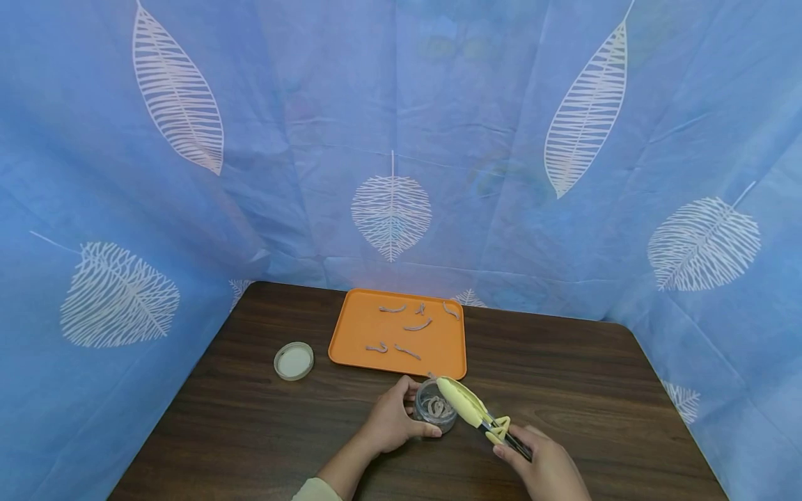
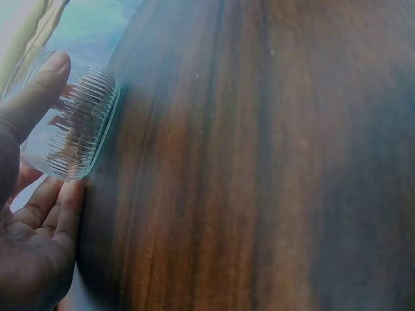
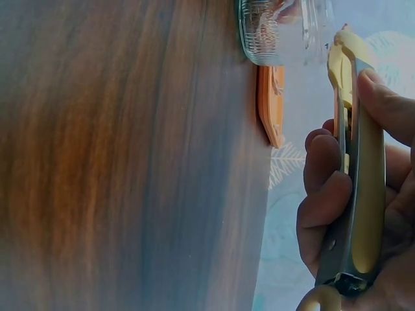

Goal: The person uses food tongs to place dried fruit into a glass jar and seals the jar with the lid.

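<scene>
My left hand (image 1: 393,415) holds a clear glass jar (image 1: 426,422) on the table, thumb on the near side and fingers round the far side. Pale brownish-grey strips (image 1: 436,406) lie inside it; their kind is unclear. My right hand (image 1: 544,463) grips metal tongs (image 1: 462,402) with pale yellow tips, squeezed nearly together above the jar's right rim. A small strip end (image 1: 431,376) pokes out from the tips. In the right wrist view the fingers and thumb wrap the handles of the tongs (image 3: 366,188), and the jar's ribbed base (image 3: 259,32) shows.
Just beyond the jar, an orange tray (image 1: 351,334) bears several similar strips (image 1: 418,325), spread apart. A round lid (image 1: 294,361) lies left of the tray on the dark wooden table (image 1: 595,390). Blue curtains (image 1: 489,229) with white leaf prints hang round the table's back and sides.
</scene>
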{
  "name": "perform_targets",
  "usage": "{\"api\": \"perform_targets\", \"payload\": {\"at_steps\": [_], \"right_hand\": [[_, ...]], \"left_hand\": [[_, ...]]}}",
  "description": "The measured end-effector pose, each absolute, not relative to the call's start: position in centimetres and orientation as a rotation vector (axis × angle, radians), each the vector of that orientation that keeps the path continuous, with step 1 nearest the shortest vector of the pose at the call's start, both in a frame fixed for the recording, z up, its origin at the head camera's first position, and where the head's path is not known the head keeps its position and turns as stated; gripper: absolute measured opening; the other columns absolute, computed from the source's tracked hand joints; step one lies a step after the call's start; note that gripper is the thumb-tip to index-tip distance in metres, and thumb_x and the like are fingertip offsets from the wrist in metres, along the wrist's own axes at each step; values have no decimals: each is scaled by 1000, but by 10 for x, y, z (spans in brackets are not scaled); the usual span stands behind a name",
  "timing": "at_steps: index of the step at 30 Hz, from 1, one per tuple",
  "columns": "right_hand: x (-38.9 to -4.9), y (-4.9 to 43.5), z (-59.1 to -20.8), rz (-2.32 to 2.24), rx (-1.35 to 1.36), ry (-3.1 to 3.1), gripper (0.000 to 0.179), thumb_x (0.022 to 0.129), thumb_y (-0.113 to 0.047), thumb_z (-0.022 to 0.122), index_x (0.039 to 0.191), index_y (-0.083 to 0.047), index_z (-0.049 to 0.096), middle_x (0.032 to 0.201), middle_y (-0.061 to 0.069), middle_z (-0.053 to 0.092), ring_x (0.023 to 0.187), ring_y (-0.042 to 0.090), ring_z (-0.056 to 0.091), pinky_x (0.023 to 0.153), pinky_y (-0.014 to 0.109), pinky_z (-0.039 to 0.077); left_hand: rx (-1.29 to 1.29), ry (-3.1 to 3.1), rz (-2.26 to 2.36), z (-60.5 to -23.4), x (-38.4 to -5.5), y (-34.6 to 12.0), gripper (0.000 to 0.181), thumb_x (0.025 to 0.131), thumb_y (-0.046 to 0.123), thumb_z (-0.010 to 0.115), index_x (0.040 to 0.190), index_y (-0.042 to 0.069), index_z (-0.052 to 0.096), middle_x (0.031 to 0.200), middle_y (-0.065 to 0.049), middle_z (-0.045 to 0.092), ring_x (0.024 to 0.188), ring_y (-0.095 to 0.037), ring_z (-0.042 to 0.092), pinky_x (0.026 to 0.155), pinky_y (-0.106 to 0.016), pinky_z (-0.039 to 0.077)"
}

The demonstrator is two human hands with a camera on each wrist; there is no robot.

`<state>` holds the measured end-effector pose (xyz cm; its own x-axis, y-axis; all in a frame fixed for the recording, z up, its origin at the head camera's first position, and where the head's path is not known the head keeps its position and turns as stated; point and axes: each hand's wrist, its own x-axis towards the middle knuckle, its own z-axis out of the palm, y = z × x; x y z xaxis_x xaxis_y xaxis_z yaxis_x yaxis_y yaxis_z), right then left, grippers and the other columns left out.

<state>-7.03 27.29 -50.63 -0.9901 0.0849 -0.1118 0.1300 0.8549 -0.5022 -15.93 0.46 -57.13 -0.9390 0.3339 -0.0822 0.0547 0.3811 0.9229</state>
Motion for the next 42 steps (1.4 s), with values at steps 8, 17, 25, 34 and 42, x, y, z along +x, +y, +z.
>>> {"api": "perform_targets", "payload": {"at_steps": [8,17,25,34,42], "right_hand": [[-68,275,-507,-763,194,2946,55,90,-38,87,134,-7,76,96,-8,70,70,10,47,64,25,37],[-68,275,-509,-816,241,2904,59,87,-38,90,135,-8,75,90,-7,64,67,9,46,58,24,37],[-67,275,-511,-810,199,2918,64,86,-39,92,136,-4,73,94,-7,65,71,8,48,61,22,39],[-67,274,-513,-804,136,2888,70,90,-39,88,141,3,66,101,-2,64,80,9,52,71,25,47],[-66,273,-521,-937,4,2886,66,96,-36,82,143,6,61,116,8,70,104,20,67,89,44,60]], "left_hand": [[351,2392,1577,-570,-160,3,71,75,28,103,131,15,61,130,-4,69,115,-20,64,94,-33,61],[351,2401,1579,-572,-160,4,69,74,27,103,128,15,61,127,-5,69,113,-20,64,94,-34,61],[351,2388,1595,-571,-158,3,69,74,25,103,128,14,62,126,-4,69,113,-19,64,95,-33,62],[344,2391,1598,-569,-157,4,69,74,23,103,128,13,61,126,-5,69,113,-19,63,93,-33,61],[338,2378,1609,-571,-158,4,70,74,22,103,130,13,61,127,-6,67,112,-19,64,94,-33,61]]}}
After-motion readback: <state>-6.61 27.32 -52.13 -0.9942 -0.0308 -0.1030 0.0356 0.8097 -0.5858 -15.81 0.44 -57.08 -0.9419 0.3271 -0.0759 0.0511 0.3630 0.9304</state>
